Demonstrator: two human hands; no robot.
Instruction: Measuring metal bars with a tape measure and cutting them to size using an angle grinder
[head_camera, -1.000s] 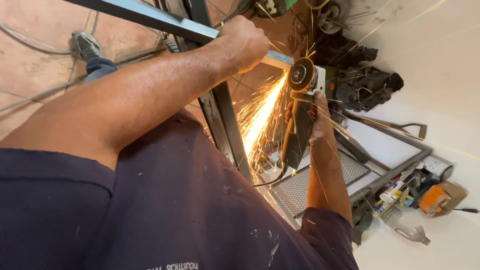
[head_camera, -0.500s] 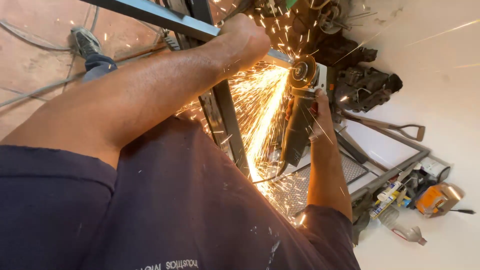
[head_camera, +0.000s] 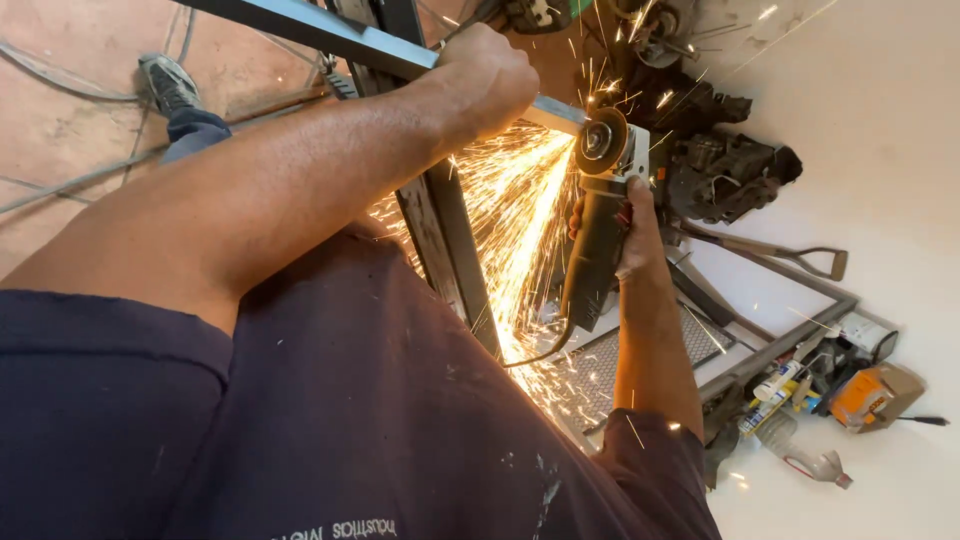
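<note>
Left hand (head_camera: 487, 75) on the steel bar (head_camera: 330, 35) — angle grinder (head_camera: 600, 215) just beside, at its right.

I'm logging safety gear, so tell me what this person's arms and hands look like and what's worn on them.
Both hands are bare: the left hand and right hand wear no gloves. The forearms are uncovered. Short dark navy sleeves end at the upper arms, flecked with pale paint or dust spots.
</note>
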